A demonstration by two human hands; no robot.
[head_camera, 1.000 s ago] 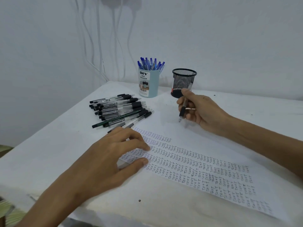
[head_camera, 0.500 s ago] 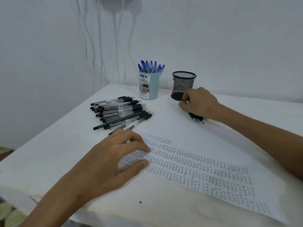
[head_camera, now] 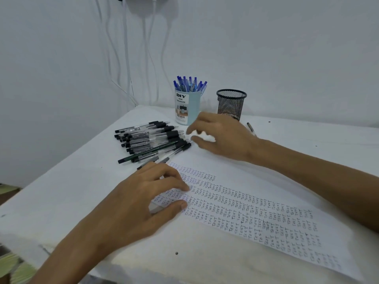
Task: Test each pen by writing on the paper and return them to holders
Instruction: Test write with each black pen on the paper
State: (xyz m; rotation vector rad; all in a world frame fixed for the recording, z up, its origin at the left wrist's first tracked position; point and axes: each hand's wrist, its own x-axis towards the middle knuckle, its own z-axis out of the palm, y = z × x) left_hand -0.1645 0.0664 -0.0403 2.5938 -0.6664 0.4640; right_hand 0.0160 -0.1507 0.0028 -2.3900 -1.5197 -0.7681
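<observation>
The left hand point(head_camera: 143, 201) lies flat on the near-left end of the white sheet of paper point(head_camera: 256, 214). Its fingers are spread and only slightly bent, its fingertips press on the sheet, and it holds nothing. The paper is covered with rows of handwritten "TEST". Its long axis runs from the left hand toward the near-right corner of the white-covered table point(head_camera: 61, 201).

The right hand point(head_camera: 221, 138) is above the table between the paper and the holders. Its fingers are loosely extended and spread, pointing left toward the pile of black-and-clear ballpoint pens point(head_camera: 151, 140). The fingertips are motion-blurred. No pen is visible in its grip, and the fingertips are just beside the right end of the pile.

The pile lies on the table to the left of the right hand. The pens are roughly parallel, with their long axes running left to right. The black grip sections are at the right end and the black caps at the left end.

A single black-and-clear pen point(head_camera: 250, 128) lies flat on the table behind the right wrist, just beside the black wire-mesh cylindrical holder point(head_camera: 231, 104). Its long axis runs from far-left to near-right, its dark end is toward the holder, and its near end is hidden by the wrist.

The light blue cylindrical desk organizer point(head_camera: 187, 109) stands upright to the left of the mesh holder. It contains blue pens point(head_camera: 190, 85) standing on end.
</observation>
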